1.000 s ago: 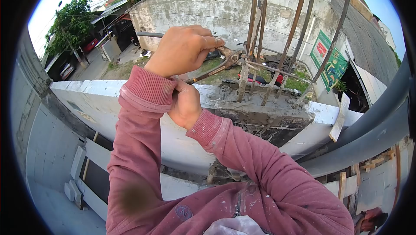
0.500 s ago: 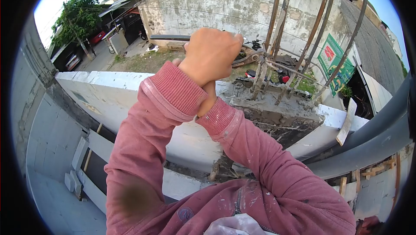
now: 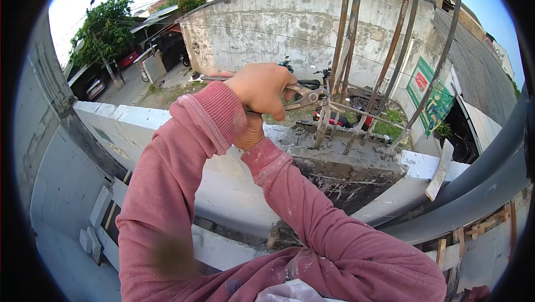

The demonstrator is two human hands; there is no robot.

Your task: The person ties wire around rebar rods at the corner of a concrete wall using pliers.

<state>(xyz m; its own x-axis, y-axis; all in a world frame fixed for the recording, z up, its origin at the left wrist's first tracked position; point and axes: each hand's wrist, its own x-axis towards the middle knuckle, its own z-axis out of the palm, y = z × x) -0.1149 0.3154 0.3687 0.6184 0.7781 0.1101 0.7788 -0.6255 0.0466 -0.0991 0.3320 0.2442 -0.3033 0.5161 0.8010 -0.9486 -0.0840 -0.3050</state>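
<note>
A long-handled metal cutter or plier [image 3: 301,101] has its jaws at a thin tie bar beside the upright steel rods [image 3: 352,40]. My left hand [image 3: 261,87] is closed over the tool behind its jaws. Partly hidden underneath, my right hand [image 3: 251,134] is closed on the tool's handle area, its wrist crossing below the left one. A handle end sticks out to the left of both hands. The rods rise from rough grey mortar [image 3: 351,160] on the white block wall [image 3: 223,176].
A wood strip [image 3: 440,171] leans at the wall's right end, near a large grey pipe [image 3: 479,196]. Beyond the wall are motorbikes [image 3: 334,117], a green banner [image 3: 429,96] and a weathered wall [image 3: 267,29]. Boards and blocks lie at the lower left.
Both hands have moved down and slightly left. The tool's jaws and my left fingers now show more clearly at the rods. The view has shifted slightly.
</note>
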